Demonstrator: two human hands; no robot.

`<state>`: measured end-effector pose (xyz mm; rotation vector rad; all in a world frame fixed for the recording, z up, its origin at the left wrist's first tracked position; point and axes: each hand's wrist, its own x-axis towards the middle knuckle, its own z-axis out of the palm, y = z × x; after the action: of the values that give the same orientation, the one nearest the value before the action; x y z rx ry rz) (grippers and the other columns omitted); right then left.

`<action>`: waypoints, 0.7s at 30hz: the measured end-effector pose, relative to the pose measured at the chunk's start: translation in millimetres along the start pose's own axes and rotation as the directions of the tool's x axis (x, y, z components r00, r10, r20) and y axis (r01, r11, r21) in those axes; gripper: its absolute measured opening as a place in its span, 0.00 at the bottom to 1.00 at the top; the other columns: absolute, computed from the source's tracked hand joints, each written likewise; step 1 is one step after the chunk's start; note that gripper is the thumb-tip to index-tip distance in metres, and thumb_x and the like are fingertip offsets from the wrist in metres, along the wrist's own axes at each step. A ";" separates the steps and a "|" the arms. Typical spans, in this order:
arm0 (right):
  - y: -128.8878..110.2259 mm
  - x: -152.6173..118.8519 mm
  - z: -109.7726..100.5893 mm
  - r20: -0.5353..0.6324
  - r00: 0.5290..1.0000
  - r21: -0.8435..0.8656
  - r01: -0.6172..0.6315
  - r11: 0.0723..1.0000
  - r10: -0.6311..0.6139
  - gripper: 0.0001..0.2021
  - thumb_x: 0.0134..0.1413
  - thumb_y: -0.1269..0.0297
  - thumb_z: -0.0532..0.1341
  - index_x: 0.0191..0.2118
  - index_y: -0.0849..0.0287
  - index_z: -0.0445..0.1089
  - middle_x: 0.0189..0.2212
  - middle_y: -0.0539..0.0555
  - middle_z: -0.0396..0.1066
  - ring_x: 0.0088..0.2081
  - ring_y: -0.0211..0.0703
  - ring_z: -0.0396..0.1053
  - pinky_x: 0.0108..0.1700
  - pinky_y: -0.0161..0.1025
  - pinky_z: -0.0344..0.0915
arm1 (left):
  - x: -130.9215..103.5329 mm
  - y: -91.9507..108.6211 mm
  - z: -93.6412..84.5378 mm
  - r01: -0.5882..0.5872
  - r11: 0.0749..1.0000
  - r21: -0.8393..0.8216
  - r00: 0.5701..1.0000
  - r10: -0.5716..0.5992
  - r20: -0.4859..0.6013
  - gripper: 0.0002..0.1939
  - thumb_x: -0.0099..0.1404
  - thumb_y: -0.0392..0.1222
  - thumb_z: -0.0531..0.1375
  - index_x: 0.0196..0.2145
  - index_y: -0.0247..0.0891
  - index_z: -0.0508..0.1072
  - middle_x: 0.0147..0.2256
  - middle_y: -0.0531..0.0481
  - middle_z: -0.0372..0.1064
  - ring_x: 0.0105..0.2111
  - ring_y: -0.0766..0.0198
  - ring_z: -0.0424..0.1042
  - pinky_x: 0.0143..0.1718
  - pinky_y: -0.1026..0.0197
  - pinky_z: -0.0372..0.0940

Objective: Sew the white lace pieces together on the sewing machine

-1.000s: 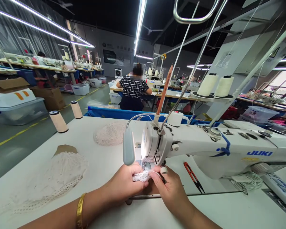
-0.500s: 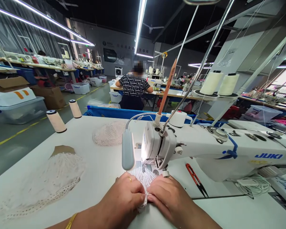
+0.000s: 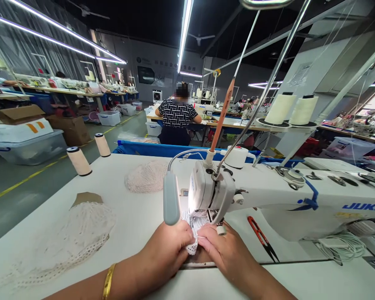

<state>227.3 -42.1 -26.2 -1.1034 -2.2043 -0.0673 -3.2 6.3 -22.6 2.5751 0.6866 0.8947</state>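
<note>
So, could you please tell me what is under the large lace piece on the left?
A brown piece pokes out past the far edge of the lace piece, with white table around it. The lace piece covers the rest, so how far the brown piece extends cannot be seen.

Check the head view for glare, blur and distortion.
Head view: glare on the white sewing machine beside the oblong grey lamp; long white ceiling tube looks blown out; pale lace piece fades softly into the white tabletop; edges look stretched, wide-angle.

White lace point(image 3: 193, 246), red-handled snips point(image 3: 258, 232), gold bangle point(image 3: 108, 282)
</note>
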 end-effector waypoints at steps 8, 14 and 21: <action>-15.9 2.7 11.9 -0.007 0.999 0.010 -0.040 0.999 0.040 0.12 0.78 0.69 0.51 0.58 0.55 0.66 0.43 0.57 0.81 0.40 0.53 0.78 0.39 0.44 0.72 | 18.3 2.2 -14.4 0.594 0.753 -0.284 0.801 -0.518 0.301 0.19 0.72 0.49 0.59 0.25 0.40 0.68 0.34 0.52 0.71 0.36 0.59 0.72 0.38 0.60 0.67; -11.9 6.2 5.2 0.030 0.994 0.188 -0.108 0.976 0.104 0.12 0.74 0.74 0.51 0.49 0.52 0.69 0.37 0.51 0.79 0.35 0.45 0.74 0.36 0.39 0.67 | 13.0 -2.6 -18.0 0.470 0.834 -0.290 0.871 -0.384 0.307 0.20 0.78 0.50 0.58 0.28 0.39 0.75 0.34 0.52 0.73 0.38 0.60 0.74 0.42 0.62 0.67; -9.6 -9.9 -5.1 0.141 0.977 0.142 0.138 0.980 -0.158 0.12 0.63 0.77 0.58 0.44 0.53 0.73 0.40 0.52 0.78 0.39 0.46 0.72 0.40 0.41 0.64 | -13.0 11.1 -15.8 -0.140 0.989 0.044 0.990 0.138 0.042 0.09 0.76 0.37 0.63 0.34 0.42 0.78 0.37 0.52 0.79 0.34 0.61 0.72 0.37 0.58 0.61</action>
<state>227.2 -56.7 -25.7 -0.8964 -2.3872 0.0995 -18.7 -7.6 -12.1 2.7021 0.5282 0.8780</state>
